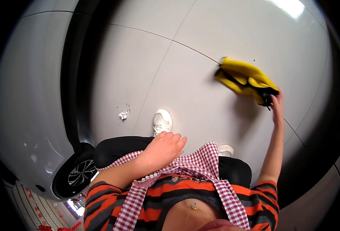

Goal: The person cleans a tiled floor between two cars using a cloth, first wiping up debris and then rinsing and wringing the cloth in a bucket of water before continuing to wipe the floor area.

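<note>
Out to the right, my right hand (277, 104) grips one end of a yellow cloth with black edging (247, 77). The cloth is folded and slightly blurred, and its far end stretches up and to the left above the floor. A dark strap or cord dangles by my fingers. My left hand (165, 148) lies loosely over my lap by the red-and-white checked apron (204, 159). Its fingers are slightly bent and hold nothing that I can see.
A silver car (31, 88) with a dark lower sill runs along the left, its wheel (81, 172) near my left knee. On the grey tiled floor (193, 88) lies a crumpled white scrap (123, 115) with dark specks. My white shoe (162, 121) is below my left hand.
</note>
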{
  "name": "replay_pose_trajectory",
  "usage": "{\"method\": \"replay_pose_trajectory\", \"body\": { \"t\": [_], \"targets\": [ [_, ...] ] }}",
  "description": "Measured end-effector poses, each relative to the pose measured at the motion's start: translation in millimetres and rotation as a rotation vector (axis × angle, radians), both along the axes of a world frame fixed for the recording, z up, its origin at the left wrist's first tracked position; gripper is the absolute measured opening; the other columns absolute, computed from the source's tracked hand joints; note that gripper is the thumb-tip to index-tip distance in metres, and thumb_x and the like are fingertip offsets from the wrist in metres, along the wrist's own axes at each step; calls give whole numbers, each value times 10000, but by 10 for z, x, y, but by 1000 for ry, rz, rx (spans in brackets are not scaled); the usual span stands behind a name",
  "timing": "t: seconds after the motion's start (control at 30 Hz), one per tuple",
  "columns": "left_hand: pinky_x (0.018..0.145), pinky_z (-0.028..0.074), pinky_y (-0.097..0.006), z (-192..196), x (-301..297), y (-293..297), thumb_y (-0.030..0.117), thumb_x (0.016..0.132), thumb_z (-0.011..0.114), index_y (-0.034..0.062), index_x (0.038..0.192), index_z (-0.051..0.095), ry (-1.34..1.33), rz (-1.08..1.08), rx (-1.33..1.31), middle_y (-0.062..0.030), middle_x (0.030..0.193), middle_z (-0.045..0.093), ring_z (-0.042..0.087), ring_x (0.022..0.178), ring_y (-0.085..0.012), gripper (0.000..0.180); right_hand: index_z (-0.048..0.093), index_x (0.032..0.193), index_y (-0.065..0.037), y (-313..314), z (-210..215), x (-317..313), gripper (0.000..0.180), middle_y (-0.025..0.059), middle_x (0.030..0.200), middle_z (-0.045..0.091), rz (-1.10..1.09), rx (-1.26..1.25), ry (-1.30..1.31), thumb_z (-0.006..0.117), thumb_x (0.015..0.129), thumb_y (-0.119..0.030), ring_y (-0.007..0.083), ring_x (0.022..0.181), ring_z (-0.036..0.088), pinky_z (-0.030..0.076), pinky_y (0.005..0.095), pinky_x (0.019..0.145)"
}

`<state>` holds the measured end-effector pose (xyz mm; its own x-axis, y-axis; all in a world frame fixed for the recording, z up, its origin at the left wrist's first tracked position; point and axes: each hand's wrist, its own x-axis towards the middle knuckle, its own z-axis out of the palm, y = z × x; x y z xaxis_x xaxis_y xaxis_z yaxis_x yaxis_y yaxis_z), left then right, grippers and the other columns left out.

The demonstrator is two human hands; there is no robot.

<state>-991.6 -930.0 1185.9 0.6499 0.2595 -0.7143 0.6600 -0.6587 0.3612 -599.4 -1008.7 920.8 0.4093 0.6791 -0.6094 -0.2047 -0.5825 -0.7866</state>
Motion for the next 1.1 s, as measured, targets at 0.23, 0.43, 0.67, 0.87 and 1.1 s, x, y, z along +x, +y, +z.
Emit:
{"method": "replay_pose_trajectory", "body": {
  "t": [0.23, 0.43, 0.67, 0.87, 1.1],
  "targets": [
    [835, 439, -376, -186, -75, -82, 232, 829, 597, 16, 1148, 538, 125, 86, -62, -119, 1033, 583, 553, 952, -270, 389, 352, 1370, -359, 88, -261, -251, 736, 99, 1420, 320, 569, -143, -1275, 681, 718, -454, 395, 1154, 390, 392, 492, 923],
    [866, 431, -390, 620, -325, -71, 189, 818, 603, 28, 1135, 544, 0, 403, 259, -143, 1108, 572, 542, 1007, -313, 360, 370, 1356, -335, 959, -310, -558, 651, 101, 1156, 411, 634, -169, -1343, 642, 767, -395, 336, 974, 449, 515, 387, 718],
    [799, 465, -356, 1230, -1163, 71, 130, 809, 596, 38, 1103, 579, -66, 727, 279, -150, 1006, 614, 582, 919, -322, 308, 343, 1380, -208, 1077, -41, -1031, 690, 187, 1095, 450, 686, -103, -1290, 646, 767, -304, 391, 856, 532, 512, 426, 697],
    [778, 471, -328, 184, -2302, -348, 146, 835, 583, 27, 1077, 591, -110, 1025, 185, -121, 1022, 627, 603, 903, -229, 270, 303, 1358, -55, 1192, 412, -1365, 619, 254, 1151, 476, 826, -186, -1204, 562, 810, -180, 378, 901, 574, 490, 440, 757],
    [826, 463, -278, -875, -1639, -366, 140, 867, 578, 7, 1142, 566, -378, 1203, -822, -100, 1031, 638, 595, 918, -156, 306, 330, 1347, -63, 904, 713, -3082, 610, 227, 1181, 474, 1082, -168, -816, 560, 805, -225, 369, 965, 560, 490, 432, 750]
  ]
}}
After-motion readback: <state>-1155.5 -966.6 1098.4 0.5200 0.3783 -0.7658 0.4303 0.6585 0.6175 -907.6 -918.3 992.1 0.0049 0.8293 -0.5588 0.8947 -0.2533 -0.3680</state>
